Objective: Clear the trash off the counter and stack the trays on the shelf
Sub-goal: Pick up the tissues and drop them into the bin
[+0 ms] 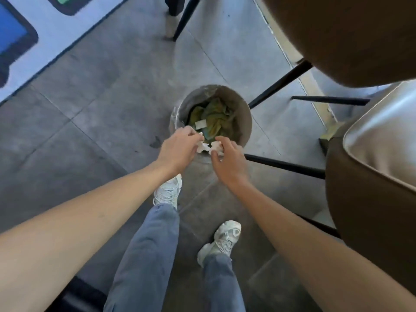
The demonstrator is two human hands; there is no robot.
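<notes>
A round grey trash bin (242,113) stands on the floor in front of me, with green wrappers and a white scrap inside. My left hand (177,152) hovers over the bin's near rim, fingers closed on a crumpled white tissue (201,147). My right hand (227,161) is beside it, gripping another crumpled white tissue (216,146). Both wads sit just above the bin's near edge. No trays or shelf are in view.
Grey tiled floor all around. Brown chairs (371,172) with black legs (286,164) crowd the right side, close to the bin. A pale counter edge with blue and green screens (13,34) runs along the upper left. My feet in white sneakers stand below.
</notes>
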